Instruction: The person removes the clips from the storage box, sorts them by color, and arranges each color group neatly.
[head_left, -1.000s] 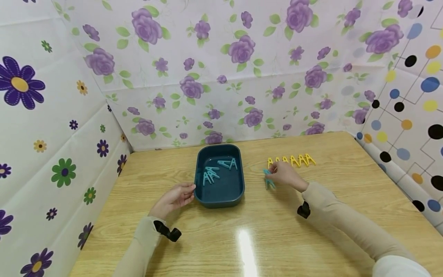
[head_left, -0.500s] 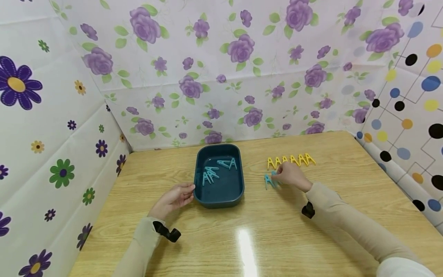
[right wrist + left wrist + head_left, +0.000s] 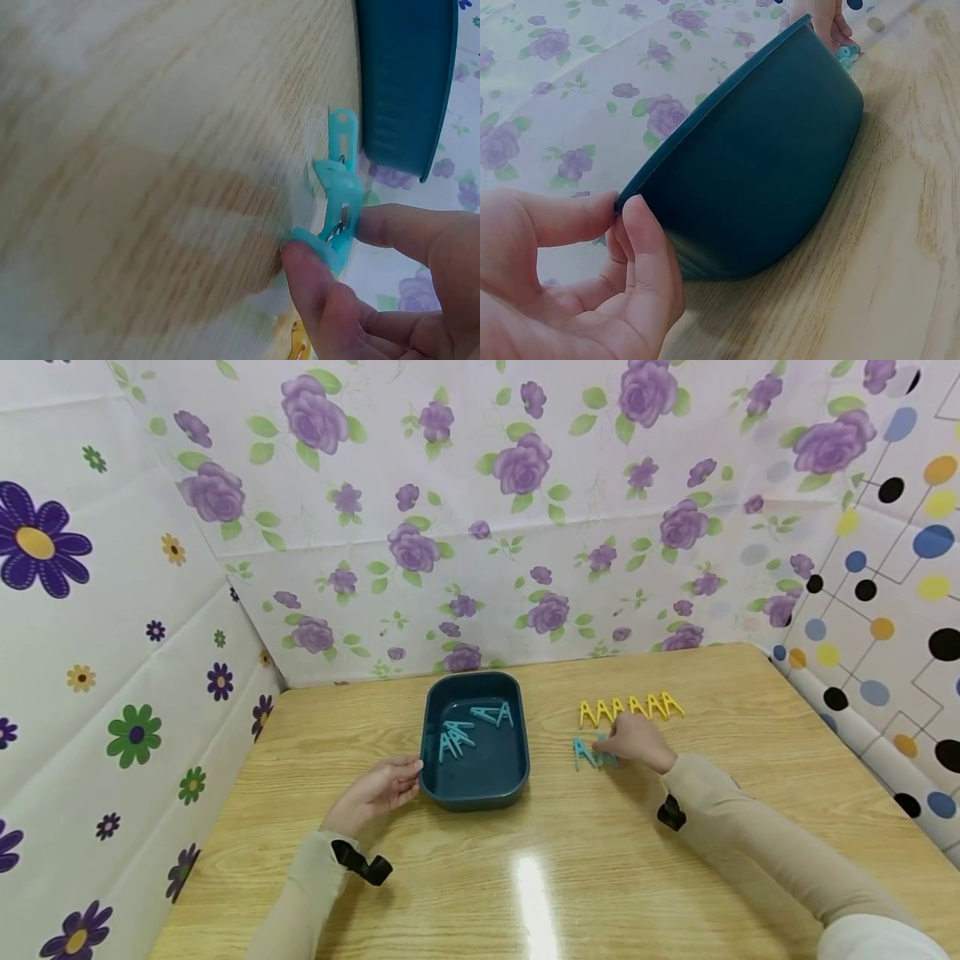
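Observation:
At the dark teal plastic tub (image 3: pixel 480 802), my left hand (image 3: pixel 377 792) pinches the left rim between thumb and fingers, as the left wrist view confirms. Several light blue clothespins (image 3: pixel 457 739) lie inside the tub. To its right, my right hand (image 3: pixel 639 742) pinches a light blue clothespin (image 3: pixel 346 202) at the tabletop, partly covered by the fingers in the head view. Another light blue clothespin (image 3: pixel 582 753) stands just left of it, legs toward me. Beyond the right hand runs a row of several yellow clothespins (image 3: pixel 587 714).
A wooden table (image 3: pixel 465 885) carries everything. A floral cloth (image 3: pixel 480 568) hangs behind the table, with patterned sheets to the left and right. Black wrist cameras are strapped on both sleeves.
My right hand has moved a little right, setting the blue clothespin beside the first one, which it has let go. The left hand stays on the tub.

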